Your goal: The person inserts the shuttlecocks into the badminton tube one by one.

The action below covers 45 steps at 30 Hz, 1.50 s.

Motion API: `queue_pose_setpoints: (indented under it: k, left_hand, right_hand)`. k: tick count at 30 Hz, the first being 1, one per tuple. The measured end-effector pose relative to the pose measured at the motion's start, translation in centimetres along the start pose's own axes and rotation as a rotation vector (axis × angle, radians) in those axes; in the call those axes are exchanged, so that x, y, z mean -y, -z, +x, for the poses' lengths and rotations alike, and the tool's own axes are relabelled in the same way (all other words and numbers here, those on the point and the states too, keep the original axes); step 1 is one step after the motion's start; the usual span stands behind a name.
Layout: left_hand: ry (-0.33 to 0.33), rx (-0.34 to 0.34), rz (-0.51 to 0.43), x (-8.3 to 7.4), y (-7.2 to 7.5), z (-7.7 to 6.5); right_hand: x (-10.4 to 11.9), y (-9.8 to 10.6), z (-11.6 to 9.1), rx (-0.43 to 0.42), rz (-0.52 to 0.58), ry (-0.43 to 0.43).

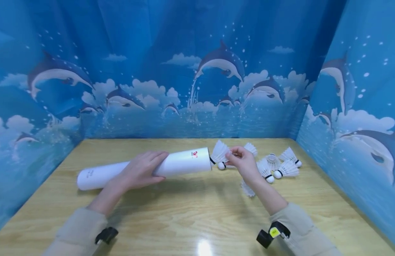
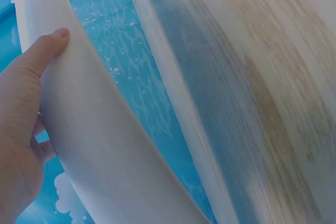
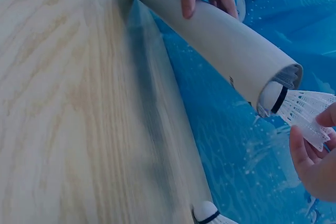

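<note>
A long white shuttlecock tube (image 1: pixel 187 161) slants above the wooden table, its mouth toward the right. My left hand (image 1: pixel 143 169) grips it round the middle, thumb along the near side in the left wrist view (image 2: pixel 31 87). By the skirt, my right hand (image 1: pixel 245 163) pinches a white shuttlecock (image 3: pixel 307 109) with a black band. Its cork enters the tube's open end, while the feathered skirt stays outside. In the right wrist view, the edge of another skirt shows inside the tube's mouth (image 3: pixel 294 72).
Several loose shuttlecocks (image 1: pixel 287 169) lie on the table (image 1: pixel 184 217) around and beyond my right hand. One shuttlecock (image 1: pixel 247 188) is partly hidden by the right forearm. A blue dolphin-print curtain (image 1: pixel 171 71) stands behind the table and along its sides.
</note>
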<state>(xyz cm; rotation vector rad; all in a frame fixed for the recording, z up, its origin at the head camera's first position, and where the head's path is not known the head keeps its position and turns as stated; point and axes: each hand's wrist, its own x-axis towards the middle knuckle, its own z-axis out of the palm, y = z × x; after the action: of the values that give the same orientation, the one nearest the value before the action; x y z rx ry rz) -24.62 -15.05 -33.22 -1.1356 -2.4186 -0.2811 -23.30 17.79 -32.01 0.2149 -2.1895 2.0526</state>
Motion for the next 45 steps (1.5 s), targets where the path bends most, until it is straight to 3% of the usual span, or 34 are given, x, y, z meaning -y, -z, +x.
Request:
queue_pose_setpoints:
  k: [6,15,21,26,32,45]
  left_hand:
    - [-0.003,-0.005,-0.002,-0.2,0.0,0.4]
    - [-0.021,-0.012,0.007,-0.1,0.0,0.3]
    - [-0.012,-0.011,0.005,-0.1,0.1,0.3]
    - [-0.025,-0.009,0.01,-0.1,0.0,0.4]
    - [-0.022,-0.003,0.01,-0.2,-0.1,0.5]
    - [-0.007,0.016,0.001,-0.3,-0.2,0.6]
  right_hand:
    - [0.0,-0.7,-0.4,0.096,-0.031,-0.014]
    - [-0.2,-1.4,-0.2,0.132,-0.202,-0.041]
    - [-0.5,-1.8,-0.3,0.073,-0.359,0.058]
    - [-0.6,-2.1,-0.3,0.089,-0.434,0.114]
    - [-0.8,-2.2,-0.3,0.105,-0.452,0.152]
    - [-0.8,-2.4,-0.1,0.094,-0.481,0.126]
